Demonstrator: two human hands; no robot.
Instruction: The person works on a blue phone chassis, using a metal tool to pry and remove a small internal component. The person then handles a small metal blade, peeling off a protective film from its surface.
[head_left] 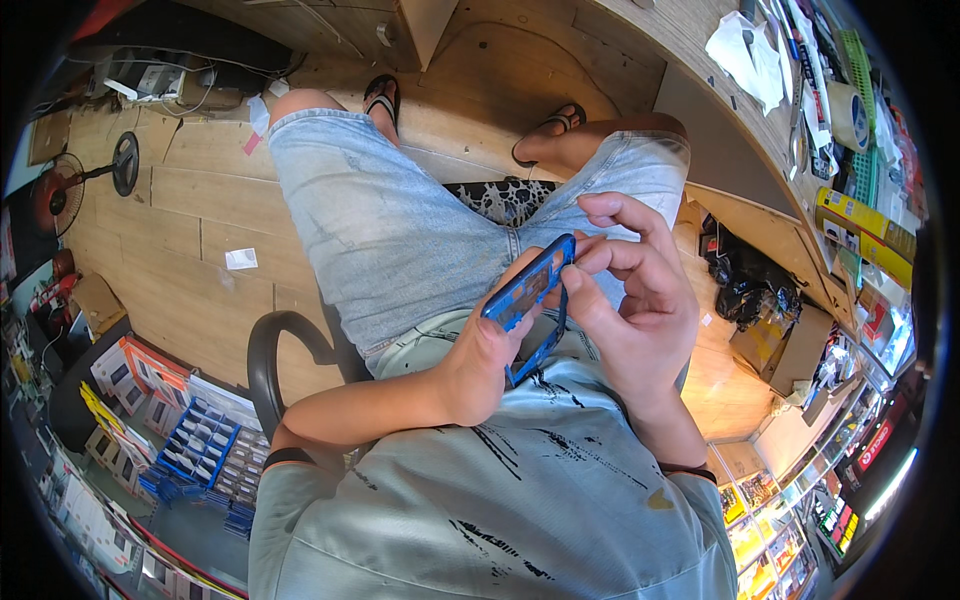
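In front of my lap, a blue phone frame is held up at a tilt, with cut-outs and coppery patches on its face. My left hand is closed round its lower side, the thumb along the near edge. A thin blue rim strip hangs beside the frame, bent at its lower end; whether it is still joined to the frame I cannot tell. The thumb and forefinger of my right hand pinch the strip's top at the frame's upper corner, other fingers raised.
A wooden workbench at the upper right carries tape, tools and a white cloth or tissue. Chair armrest lies left of my body. Boxes and a blue divided tray stand lower left. A black bag and cartons are at right.
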